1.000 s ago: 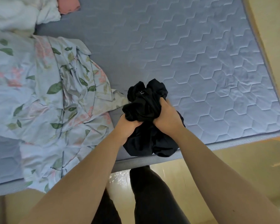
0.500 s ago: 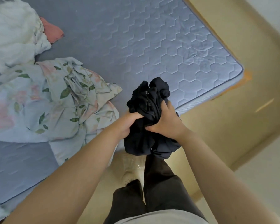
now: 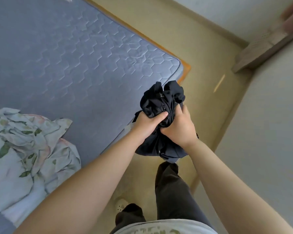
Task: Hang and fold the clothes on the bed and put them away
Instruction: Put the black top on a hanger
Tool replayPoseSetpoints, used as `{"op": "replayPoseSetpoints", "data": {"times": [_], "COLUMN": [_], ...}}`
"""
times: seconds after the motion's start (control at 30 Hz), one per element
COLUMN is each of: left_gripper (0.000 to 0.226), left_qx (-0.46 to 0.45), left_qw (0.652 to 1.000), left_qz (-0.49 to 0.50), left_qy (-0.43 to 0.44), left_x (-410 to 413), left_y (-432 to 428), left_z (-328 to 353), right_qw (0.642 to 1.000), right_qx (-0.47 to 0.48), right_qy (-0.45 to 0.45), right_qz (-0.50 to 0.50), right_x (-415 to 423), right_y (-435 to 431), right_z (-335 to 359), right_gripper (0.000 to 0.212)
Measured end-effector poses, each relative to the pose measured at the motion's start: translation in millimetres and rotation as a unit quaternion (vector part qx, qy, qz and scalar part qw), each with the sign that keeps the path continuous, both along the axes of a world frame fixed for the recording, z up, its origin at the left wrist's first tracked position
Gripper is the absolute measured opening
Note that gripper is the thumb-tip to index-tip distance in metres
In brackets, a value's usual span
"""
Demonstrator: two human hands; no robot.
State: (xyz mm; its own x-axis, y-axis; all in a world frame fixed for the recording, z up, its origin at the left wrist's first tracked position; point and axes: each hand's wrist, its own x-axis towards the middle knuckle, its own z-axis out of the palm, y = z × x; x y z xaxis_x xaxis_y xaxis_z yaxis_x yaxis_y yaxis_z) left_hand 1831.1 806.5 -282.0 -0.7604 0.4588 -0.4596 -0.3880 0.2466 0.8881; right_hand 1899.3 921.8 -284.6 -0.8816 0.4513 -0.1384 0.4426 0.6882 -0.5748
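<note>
Beyond the near right corner of the blue-grey quilted bed (image 3: 74,65), a crumpled black fabric garment (image 3: 161,102) is held in the air above the beige floor (image 3: 201,68), clear of the mattress. Both hands are clenched into it: the left hand (image 3: 147,123) grips the bundle from the left with its thumb laid across the folds, and the right hand (image 3: 178,130) grips from the right, the two hands touching. Loose cloth bulges above the hands and hangs below them.

Assessment: the garment appears light, soft and wholly limp, with no stiffness to keep a shape. It is not fragile and not notably slippery, though trailing ends may drop or snag. The type of garment cannot be told from the bundle. For hanging or folding, a hold at a seam, waistband or shoulder line, once found, would serve better than this bunched grip.

A pale floral-print cloth (image 3: 24,149) lies rumpled on the bed at near left, well apart.
</note>
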Motion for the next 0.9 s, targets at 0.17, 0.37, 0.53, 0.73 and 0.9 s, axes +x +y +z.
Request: {"op": "replayPoseSetpoints", "data": {"times": [0.17, 0.37, 0.53, 0.73, 0.9], "left_gripper": [0.048, 0.052, 0.043, 0.035, 0.049], "left_qx": [-0.039, -0.056, -0.067, -0.071, -0.054], "left_qw": [0.986, 0.980, 0.977, 0.975, 0.980], "left_qz": [-0.067, -0.117, -0.144, -0.154, -0.136], "left_qy": [0.147, 0.149, 0.145, 0.141, 0.137], "left_x": [-22.9, -55.4, -80.5, -141.0, -212.5], "left_y": [137.1, 286.6, 368.4, 450.7, 543.0], "left_z": [1.6, -4.3, -2.4, -4.2, -17.8], "right_qw": [0.997, 0.995, 0.995, 0.996, 0.998], "right_qx": [-0.005, 0.020, 0.026, 0.049, 0.045], "right_qy": [0.044, 0.069, 0.071, 0.056, 0.040], "right_qz": [-0.064, -0.069, -0.064, -0.040, -0.031], "right_x": [-15.3, -34.5, -55.6, -113.9, -187.8], "right_y": [127.5, 280.3, 361.9, 450.6, 542.6], "right_z": [-6.6, -3.0, 2.3, -2.2, -12.0], "right_gripper": [0.056, 0.051, 0.042, 0.043, 0.045]}}
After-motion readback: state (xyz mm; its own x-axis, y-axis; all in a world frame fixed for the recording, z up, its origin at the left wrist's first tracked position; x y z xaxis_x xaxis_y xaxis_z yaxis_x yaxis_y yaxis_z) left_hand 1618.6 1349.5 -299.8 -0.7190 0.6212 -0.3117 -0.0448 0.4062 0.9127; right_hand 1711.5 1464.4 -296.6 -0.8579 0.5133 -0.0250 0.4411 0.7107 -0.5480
